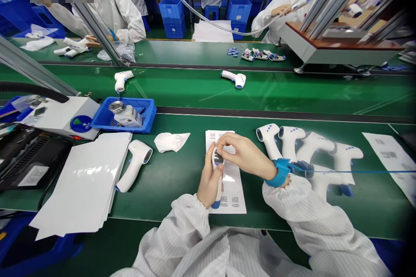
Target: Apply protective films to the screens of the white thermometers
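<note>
My left hand [209, 179] is wrapped round a white and blue infrared thermometer [217, 159], its dark screen facing up. At the top of that screen the fingers of my right hand [238, 149] are pinched together. Whatever they hold, if anything, is too small to make out. A blue wrist strap [277, 173] with a thin cord is on my right wrist. Under both hands lies a printed sheet [235, 190]. To the right of my right hand are several more white thermometers [292, 138], partly behind my wrist. One thermometer [134, 165] lies alone to the left.
Left of me are a stack of white sheets [84, 177], a crumpled white cloth [171, 142] and a blue tray [149, 117] holding a bottle [128, 117]. Beyond, a green conveyor belt [182, 88] carries two thermometers. Co-workers in white coats sit across it. Another printed sheet [390, 156] lies far right.
</note>
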`<state>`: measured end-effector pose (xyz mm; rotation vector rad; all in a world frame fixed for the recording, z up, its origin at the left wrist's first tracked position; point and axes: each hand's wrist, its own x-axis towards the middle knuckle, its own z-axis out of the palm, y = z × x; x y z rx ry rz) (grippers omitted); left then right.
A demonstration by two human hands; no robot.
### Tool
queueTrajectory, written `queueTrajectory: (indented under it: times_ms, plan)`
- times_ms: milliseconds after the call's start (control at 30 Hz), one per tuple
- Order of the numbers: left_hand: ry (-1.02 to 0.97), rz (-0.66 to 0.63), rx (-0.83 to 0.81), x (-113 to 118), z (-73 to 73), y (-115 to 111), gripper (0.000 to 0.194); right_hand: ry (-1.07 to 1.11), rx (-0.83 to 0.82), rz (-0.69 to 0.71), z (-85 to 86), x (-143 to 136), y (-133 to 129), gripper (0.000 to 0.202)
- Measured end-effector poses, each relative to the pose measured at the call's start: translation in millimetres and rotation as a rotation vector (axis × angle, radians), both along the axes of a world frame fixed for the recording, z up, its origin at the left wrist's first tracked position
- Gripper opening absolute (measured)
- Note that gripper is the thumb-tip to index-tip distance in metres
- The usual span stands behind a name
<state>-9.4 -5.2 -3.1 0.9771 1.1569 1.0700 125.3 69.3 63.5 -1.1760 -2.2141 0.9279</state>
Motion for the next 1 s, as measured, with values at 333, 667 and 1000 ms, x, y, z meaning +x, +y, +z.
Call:
queueTrajectory:
  times_ms: [333, 667, 1000]
  plan:
    - [-0.067, -0.037, -0.054, 1, -0.8, 2, 0.057, -0.04, -0.007, -0.069, -2.6, -4, 1, 0.01]
    - [-0.057, -0.025, -0.033, 1, -0.5, 1, 0.055, -0.057, 0.0, -0.092, -3.9, -8, 1, 0.011]
    - [-0.053, -0.017, -0.058, 0, 2.0, 1, 0.054, -0.117, 0.017, -0.104, -3.2, -11, -1, 0.012]
